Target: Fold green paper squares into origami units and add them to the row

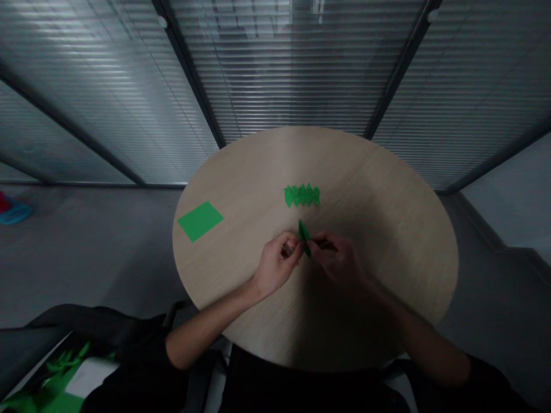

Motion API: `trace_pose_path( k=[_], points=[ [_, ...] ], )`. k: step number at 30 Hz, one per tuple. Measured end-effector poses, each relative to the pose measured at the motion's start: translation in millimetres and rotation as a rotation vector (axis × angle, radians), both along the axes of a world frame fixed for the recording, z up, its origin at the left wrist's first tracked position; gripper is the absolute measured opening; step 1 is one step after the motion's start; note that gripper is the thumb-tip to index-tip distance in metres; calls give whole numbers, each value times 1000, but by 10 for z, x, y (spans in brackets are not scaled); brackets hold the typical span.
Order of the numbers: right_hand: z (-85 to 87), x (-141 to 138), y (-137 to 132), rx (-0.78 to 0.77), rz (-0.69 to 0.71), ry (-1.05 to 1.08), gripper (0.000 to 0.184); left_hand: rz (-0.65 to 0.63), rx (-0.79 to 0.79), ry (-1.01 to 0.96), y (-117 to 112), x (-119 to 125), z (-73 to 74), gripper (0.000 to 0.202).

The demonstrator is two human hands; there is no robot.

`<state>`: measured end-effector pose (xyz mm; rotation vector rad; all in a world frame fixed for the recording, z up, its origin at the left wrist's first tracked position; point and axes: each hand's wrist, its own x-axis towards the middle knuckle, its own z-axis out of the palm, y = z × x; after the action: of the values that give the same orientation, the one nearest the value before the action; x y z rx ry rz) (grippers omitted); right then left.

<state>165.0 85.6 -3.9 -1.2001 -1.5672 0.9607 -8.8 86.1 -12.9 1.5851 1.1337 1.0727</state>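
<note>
Between my two hands, over the near middle of the table, is a small folded piece of green paper [303, 230]. My left hand [279, 257] pinches it from the left with thumb and fingertips. From the right, my right hand [338, 258] also pinches it, with the fingers curled in. Just beyond the hands lies a row of several small folded green paper pieces [302, 195], set side by side with pointed ends. A flat green sheet of paper [200, 221] rests at the table's left side, away from both hands.
The round wooden table [327, 155] stands close to glass panels with blinds [275, 86]. At lower left, a dark container or bag holds green paper pieces [64, 367] and a white sheet [91, 377]. A blue and red object [15, 211] lies on the floor far left.
</note>
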Motion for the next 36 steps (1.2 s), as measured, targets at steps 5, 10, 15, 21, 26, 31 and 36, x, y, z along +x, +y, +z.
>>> trace_pose_path(
  k=[5, 10, 15, 21, 26, 31, 36],
  points=[
    [51, -16, -40, 104, -34, -122, 8, -32, 21, 60, 6, -13, 2, 22],
    [33, -10, -50, 229, -47, -219, 3, -48, 14, 71, 10, -7, 7, 23],
    [-4, 23, -50, 359, -27, -358, 8, -56, 1, 49, 10, -4, 12, 25],
    [-24, 35, -59, 429, 14, -478, 14, -56, -86, -59, 23, 7, -21, 25],
    [-29, 54, -57, 491, 12, -539, 19, -96, -149, -157, 28, 16, -13, 27],
    [-12, 114, -54, 532, 40, -595, 21, -131, -151, -170, 20, 17, 52, 32],
    [16, 108, -32, 452, 67, -431, 22, -136, -217, -272, 62, 14, 63, 42]
  ],
)
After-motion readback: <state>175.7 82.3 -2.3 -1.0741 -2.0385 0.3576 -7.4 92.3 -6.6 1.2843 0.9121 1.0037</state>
